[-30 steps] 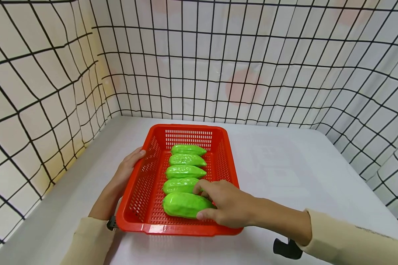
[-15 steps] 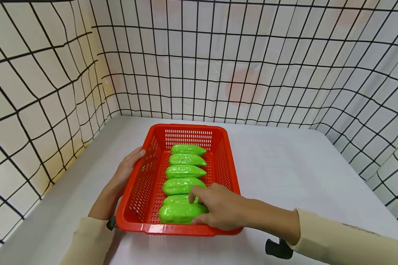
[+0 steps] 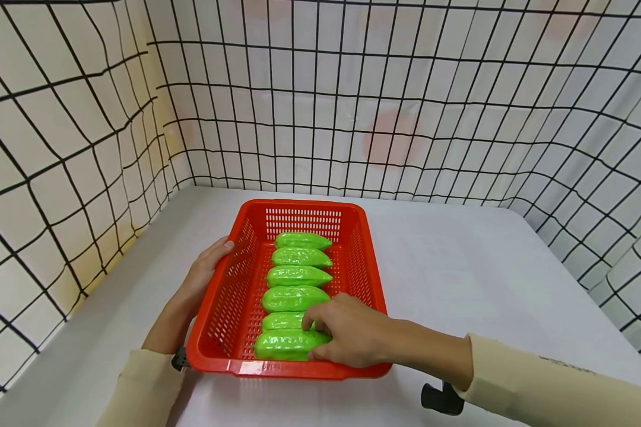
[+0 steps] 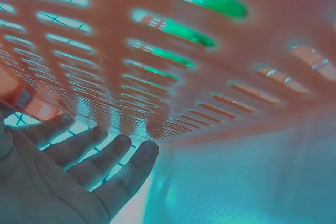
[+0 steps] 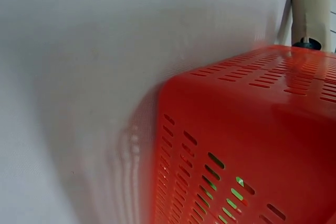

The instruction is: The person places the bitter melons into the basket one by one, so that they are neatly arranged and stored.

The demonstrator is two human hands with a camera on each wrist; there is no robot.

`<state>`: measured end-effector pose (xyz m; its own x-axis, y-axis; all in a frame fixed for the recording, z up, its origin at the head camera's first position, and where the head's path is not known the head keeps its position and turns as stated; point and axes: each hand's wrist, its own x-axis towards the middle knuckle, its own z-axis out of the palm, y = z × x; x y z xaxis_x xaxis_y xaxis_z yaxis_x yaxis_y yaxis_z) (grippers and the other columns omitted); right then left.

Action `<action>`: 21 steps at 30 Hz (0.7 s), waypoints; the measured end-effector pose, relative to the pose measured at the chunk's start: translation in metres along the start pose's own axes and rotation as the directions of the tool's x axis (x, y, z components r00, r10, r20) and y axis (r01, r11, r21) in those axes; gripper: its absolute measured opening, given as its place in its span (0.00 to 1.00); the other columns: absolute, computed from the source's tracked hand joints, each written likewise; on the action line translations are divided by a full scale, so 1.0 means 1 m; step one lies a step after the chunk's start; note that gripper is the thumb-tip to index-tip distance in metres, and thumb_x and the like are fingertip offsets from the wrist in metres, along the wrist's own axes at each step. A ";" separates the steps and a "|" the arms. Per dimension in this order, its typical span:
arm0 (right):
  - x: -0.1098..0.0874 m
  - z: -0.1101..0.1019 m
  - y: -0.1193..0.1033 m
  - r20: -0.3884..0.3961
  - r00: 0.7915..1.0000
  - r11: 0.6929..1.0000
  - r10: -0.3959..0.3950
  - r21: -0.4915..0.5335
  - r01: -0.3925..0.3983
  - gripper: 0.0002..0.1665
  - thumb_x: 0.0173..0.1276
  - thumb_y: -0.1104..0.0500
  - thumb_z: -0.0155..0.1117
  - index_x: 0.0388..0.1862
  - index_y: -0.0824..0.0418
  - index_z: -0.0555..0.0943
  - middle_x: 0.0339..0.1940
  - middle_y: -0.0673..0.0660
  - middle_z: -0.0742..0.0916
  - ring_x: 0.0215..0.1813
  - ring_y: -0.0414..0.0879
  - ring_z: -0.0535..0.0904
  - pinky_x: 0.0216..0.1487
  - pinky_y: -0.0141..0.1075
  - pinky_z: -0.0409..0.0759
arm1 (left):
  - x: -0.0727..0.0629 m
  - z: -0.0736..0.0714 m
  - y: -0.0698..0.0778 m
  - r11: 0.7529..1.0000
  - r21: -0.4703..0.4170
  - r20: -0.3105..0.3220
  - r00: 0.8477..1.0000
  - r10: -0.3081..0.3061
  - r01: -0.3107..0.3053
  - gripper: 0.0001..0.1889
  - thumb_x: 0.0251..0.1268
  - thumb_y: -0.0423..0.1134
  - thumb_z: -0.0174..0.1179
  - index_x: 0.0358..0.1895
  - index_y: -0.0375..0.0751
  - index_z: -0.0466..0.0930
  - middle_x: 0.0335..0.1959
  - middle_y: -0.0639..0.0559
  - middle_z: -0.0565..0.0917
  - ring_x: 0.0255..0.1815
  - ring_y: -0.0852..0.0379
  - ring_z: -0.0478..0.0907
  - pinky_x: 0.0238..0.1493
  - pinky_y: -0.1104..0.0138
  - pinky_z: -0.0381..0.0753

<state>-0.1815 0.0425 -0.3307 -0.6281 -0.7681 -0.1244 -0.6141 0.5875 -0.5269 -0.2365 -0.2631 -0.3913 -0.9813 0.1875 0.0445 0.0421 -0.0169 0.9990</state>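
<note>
A red perforated plastic basket (image 3: 248, 369) stands on the white table with several glossy, lumpy green bitter melons in a row across its floor. The nearest bitter melon (image 3: 283, 344) lies along the front wall. My right hand (image 3: 352, 332) reaches over the basket's right side and holds that melon's right end between thumb and curled fingers. Behind it another bitter melon (image 3: 282, 321) is partly covered by the fingers. My left hand (image 3: 205, 270) rests against the basket's outer left side; in the left wrist view its fingers (image 4: 128, 174) are extended, tips at the slotted wall.
Black wire grid panels (image 3: 320, 107) backed with white sheeting enclose the table (image 3: 448, 267) at the back and both sides. The right wrist view shows the basket's outer corner (image 5: 210, 108) beside the white tabletop.
My right hand has moved toward the basket's front with the nearest bitter melon, lowering it against the front wall. The melon behind it has come into view. My left hand stays put.
</note>
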 end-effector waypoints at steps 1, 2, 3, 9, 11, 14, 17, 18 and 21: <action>0.001 0.000 0.000 -0.001 1.000 1.000 -0.001 -0.004 0.001 0.15 0.61 0.55 0.76 0.47 0.55 0.85 0.27 0.41 0.83 0.33 0.34 0.77 0.36 0.28 0.78 | 0.000 0.000 0.000 1.000 0.002 -0.001 1.000 0.000 0.000 0.30 0.84 0.54 0.39 0.79 0.43 0.54 0.58 0.37 0.75 0.46 0.49 0.85 0.44 0.54 0.88; 0.001 0.001 0.000 -0.002 1.000 1.000 -0.002 -0.009 0.002 0.16 0.61 0.55 0.76 0.47 0.55 0.86 0.27 0.42 0.83 0.33 0.34 0.77 0.36 0.28 0.78 | 0.000 0.000 0.000 1.000 0.003 -0.001 1.000 0.000 0.000 0.30 0.84 0.54 0.39 0.79 0.43 0.54 0.58 0.37 0.75 0.46 0.49 0.85 0.44 0.53 0.88; 0.002 0.001 0.000 -0.002 1.000 1.000 -0.003 -0.012 0.003 0.16 0.61 0.55 0.76 0.47 0.55 0.86 0.28 0.42 0.83 0.33 0.34 0.77 0.36 0.28 0.78 | 0.000 0.000 0.000 1.000 0.004 -0.002 1.000 0.000 0.000 0.30 0.84 0.54 0.39 0.79 0.43 0.54 0.57 0.37 0.76 0.46 0.49 0.85 0.44 0.53 0.88; 0.003 0.000 0.001 -0.006 1.000 1.000 -0.004 -0.012 0.004 0.16 0.60 0.55 0.77 0.47 0.55 0.86 0.29 0.43 0.84 0.34 0.35 0.77 0.36 0.28 0.79 | 0.002 0.001 0.001 1.000 -0.006 0.001 1.000 0.003 -0.003 0.30 0.84 0.54 0.40 0.78 0.41 0.55 0.55 0.38 0.77 0.44 0.51 0.85 0.42 0.56 0.89; 0.002 0.000 0.002 -0.012 1.000 1.000 0.011 -0.010 -0.012 0.18 0.60 0.54 0.78 0.48 0.54 0.86 0.32 0.42 0.84 0.35 0.35 0.77 0.38 0.29 0.79 | 0.003 0.001 0.002 1.000 -0.003 0.002 1.000 0.007 -0.007 0.30 0.84 0.55 0.40 0.78 0.41 0.54 0.55 0.38 0.77 0.44 0.51 0.85 0.42 0.56 0.89; -0.001 -0.001 0.001 -0.034 0.999 1.000 0.022 -0.004 -0.022 0.22 0.60 0.51 0.78 0.52 0.54 0.84 0.35 0.42 0.84 0.39 0.37 0.78 0.42 0.32 0.80 | 0.003 0.001 0.002 1.000 0.013 -0.002 1.000 0.013 -0.013 0.31 0.83 0.55 0.40 0.78 0.41 0.55 0.57 0.36 0.76 0.45 0.48 0.86 0.43 0.54 0.88; -0.005 -0.001 0.001 -0.080 0.997 1.000 0.002 0.001 -0.002 0.23 0.61 0.49 0.76 0.53 0.55 0.83 0.39 0.43 0.83 0.43 0.39 0.78 0.47 0.34 0.79 | 0.002 0.000 0.003 0.999 0.042 -0.016 1.000 0.014 -0.014 0.31 0.83 0.55 0.41 0.78 0.40 0.56 0.60 0.31 0.75 0.47 0.45 0.87 0.44 0.52 0.88; -0.006 -0.001 0.001 -0.099 0.995 1.000 -0.013 0.005 0.014 0.22 0.62 0.49 0.75 0.53 0.55 0.83 0.39 0.44 0.83 0.44 0.40 0.78 0.47 0.35 0.79 | 0.001 -0.001 0.003 0.998 0.061 -0.029 1.000 0.013 -0.011 0.31 0.83 0.55 0.42 0.78 0.40 0.56 0.60 0.30 0.74 0.47 0.45 0.87 0.44 0.52 0.88; -0.010 -0.001 0.003 -0.166 0.985 0.998 -0.052 0.017 0.055 0.19 0.65 0.51 0.73 0.51 0.56 0.82 0.41 0.47 0.83 0.46 0.42 0.79 0.48 0.35 0.80 | -0.003 -0.004 0.005 0.984 0.177 -0.083 0.996 0.018 -0.003 0.32 0.82 0.54 0.45 0.78 0.39 0.57 0.59 0.28 0.76 0.43 0.46 0.88 0.42 0.54 0.88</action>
<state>-0.1772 0.0524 -0.3298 -0.6661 -0.7446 0.0443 -0.6396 0.5396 -0.5475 -0.2345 -0.2676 -0.3863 -0.9925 0.1055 0.0620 0.0781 0.1565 0.9846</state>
